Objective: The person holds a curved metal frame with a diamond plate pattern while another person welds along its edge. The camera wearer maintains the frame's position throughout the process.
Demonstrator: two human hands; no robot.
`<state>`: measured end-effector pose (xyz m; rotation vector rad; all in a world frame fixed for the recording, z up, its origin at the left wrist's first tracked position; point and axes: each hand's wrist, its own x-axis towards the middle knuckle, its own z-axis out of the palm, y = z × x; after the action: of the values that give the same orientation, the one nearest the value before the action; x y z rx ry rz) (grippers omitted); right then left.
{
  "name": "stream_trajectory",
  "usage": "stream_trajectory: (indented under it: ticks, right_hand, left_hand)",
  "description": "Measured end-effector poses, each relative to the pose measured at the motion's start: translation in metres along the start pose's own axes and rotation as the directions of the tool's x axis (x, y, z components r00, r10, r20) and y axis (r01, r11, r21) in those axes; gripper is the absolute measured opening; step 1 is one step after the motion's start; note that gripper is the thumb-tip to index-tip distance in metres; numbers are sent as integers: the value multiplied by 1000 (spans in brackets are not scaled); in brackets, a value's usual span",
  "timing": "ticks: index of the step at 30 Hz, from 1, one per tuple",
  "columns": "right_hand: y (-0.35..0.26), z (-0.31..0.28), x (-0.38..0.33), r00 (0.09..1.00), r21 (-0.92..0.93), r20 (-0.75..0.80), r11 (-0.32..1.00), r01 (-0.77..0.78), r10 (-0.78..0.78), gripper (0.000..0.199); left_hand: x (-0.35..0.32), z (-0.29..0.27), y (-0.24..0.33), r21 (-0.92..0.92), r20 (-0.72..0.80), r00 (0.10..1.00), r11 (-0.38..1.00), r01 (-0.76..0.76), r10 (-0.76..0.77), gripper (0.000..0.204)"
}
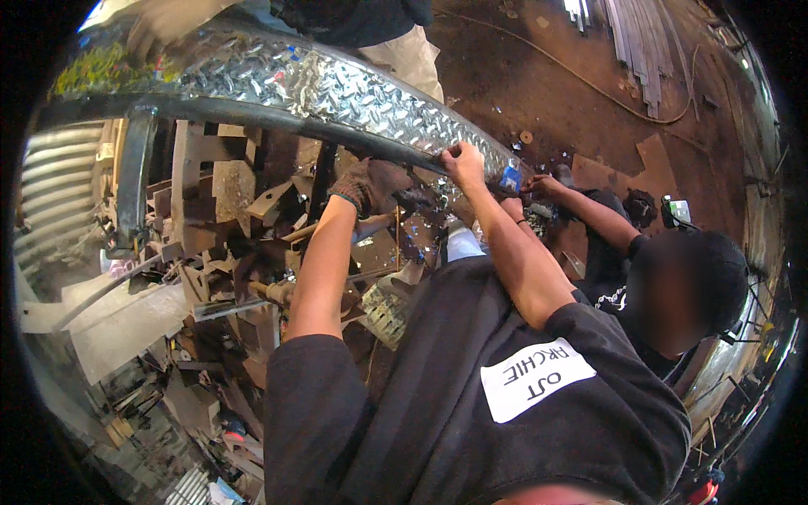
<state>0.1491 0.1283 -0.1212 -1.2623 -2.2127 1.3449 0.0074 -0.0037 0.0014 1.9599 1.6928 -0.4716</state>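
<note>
A long metal bench-like frame with a shiny diamond-patterned tread plate [337,88] runs across the upper part of the view. A dark square tube [311,126] lies along its near edge. My right hand [465,163], bare, is at that edge near the plate's right end, its fingers pinched together; what they hold, if anything, is too small to make out. My left hand [360,187] wears a brown knit glove and sits just below the tube. Its fingers are dark and blurred, so their grip does not show. A blue scrap [510,178] sticks to the plate's end.
A co-worker [623,244] in a black cap crouches at the right, with a hand [551,187] near the plate's end. Another person [362,21] stands beyond the plate. Scrap metal pieces [231,189] lie piled below the frame. Long metal bars [644,50] and a hose [555,61] lie on the floor.
</note>
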Motion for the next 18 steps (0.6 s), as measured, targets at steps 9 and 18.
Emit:
stream_trajectory:
  ticks: [9,18]
  right_hand:
    - [5,-7,-8,975,254,154,948,-194,158,20]
    - [3,-5,14,887,265,395,895,-358,238,26]
  left_hand:
    - [-5,4,2,-12,-41,998,999,52,-52,28]
    - [-8,-4,3,-26,-38,998,998,51,-52,23]
